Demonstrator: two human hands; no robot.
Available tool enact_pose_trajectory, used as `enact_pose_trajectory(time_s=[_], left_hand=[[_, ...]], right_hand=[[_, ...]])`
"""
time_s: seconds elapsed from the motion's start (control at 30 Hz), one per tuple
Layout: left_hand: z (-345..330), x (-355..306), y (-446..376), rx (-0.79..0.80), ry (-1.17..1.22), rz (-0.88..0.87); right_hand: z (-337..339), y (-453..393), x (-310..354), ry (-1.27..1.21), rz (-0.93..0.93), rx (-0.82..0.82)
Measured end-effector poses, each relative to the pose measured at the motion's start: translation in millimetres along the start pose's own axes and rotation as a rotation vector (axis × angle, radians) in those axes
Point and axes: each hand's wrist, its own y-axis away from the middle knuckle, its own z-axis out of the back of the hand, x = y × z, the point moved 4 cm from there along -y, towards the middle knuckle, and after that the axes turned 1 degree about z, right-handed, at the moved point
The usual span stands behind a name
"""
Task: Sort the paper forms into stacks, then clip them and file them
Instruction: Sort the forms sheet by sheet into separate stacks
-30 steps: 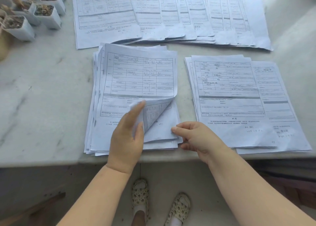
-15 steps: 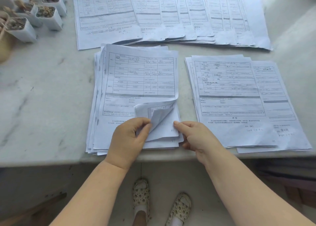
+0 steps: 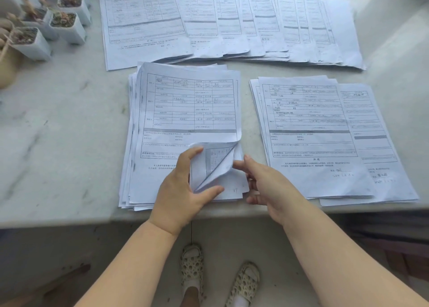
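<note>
The near stack of forms [image 3: 183, 125] is lying at the table's [image 3: 58, 130] front edge. The left hand [image 3: 183, 190] is gripping the top sheet's folded-back corner [image 3: 213, 165]; the right hand [image 3: 267, 183] is hovering beside it, fingers loose, gripping nothing. A second stack [image 3: 320, 134] is sitting just right, fanned forms [image 3: 232, 21] are lying behind, and small white pots [image 3: 55, 25] are crowding the far-left corner.
</note>
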Motion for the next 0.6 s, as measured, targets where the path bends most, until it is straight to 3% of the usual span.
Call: enact_pose_trajectory(time_s=[0.1,0.23,0.33,0.4,0.5,0.53,0.6], left_hand=[[1,0,0,-0.051,-0.023,-0.025],[9,-1,-8,-0.151,0.146,0.135],[9,1,-8,-0.101,0.297,0.171],[7,-2,-6,0.005,0.221,0.128],[-2,-6,2,0.242,-0.043,-0.049],[1,-7,4,0.247,-0.052,-0.035],[19,-10,3,0.101,-0.014,0.008]], right_hand=[[-2,6,3,0.06,0.039,0.057],[15,4,21,0.202,0.251,-0.21],[10,-4,29,-0.07,-0.017,-0.067],[0,-11,31,-0.137,-0.158,0.043],[-14,-15,32,-0.052,-0.126,0.012],[-15,-16,29,0.007,-0.098,-0.026],[-14,-13,26,0.07,-0.032,-0.09]])
